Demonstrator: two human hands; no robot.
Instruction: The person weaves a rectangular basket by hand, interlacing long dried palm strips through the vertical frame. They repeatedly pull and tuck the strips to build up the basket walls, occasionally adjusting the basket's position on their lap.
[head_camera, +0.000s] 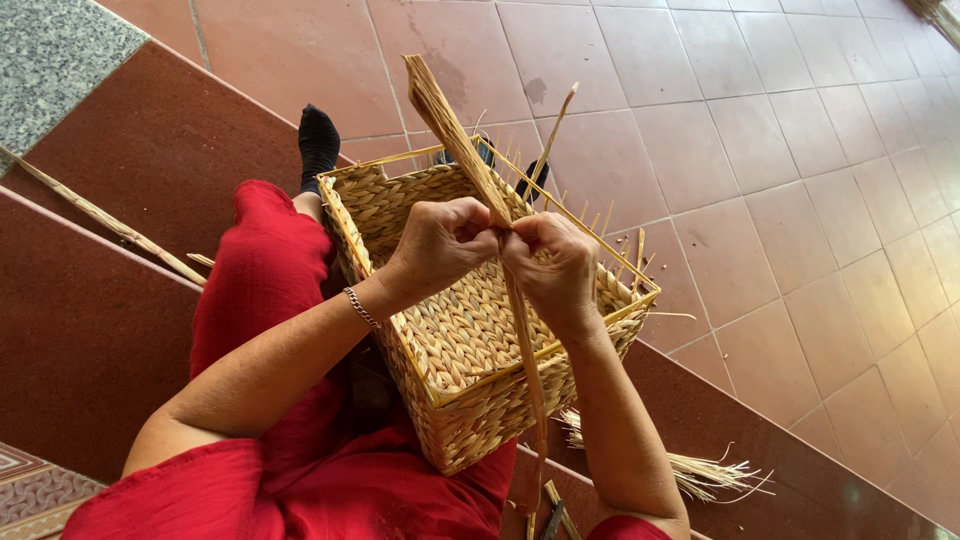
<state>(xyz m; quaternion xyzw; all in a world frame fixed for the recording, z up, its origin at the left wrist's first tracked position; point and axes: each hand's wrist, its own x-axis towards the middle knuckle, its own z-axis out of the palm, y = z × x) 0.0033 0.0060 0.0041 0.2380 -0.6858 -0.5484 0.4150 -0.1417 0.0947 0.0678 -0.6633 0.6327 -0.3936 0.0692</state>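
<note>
A square woven straw basket rests on my lap, its rim edged with a thin yellow frame and several loose stalk ends sticking up at the far side. My left hand and my right hand meet above the basket's middle. Both pinch a long flat straw strand that rises up and away from my fingers and also trails down past my right forearm. A silver bracelet circles my left wrist. I wear red clothes and black socks.
I sit on dark red steps above a terracotta tiled floor. A long thin stalk lies across the step at left. A bundle of loose straw lies on the step at lower right.
</note>
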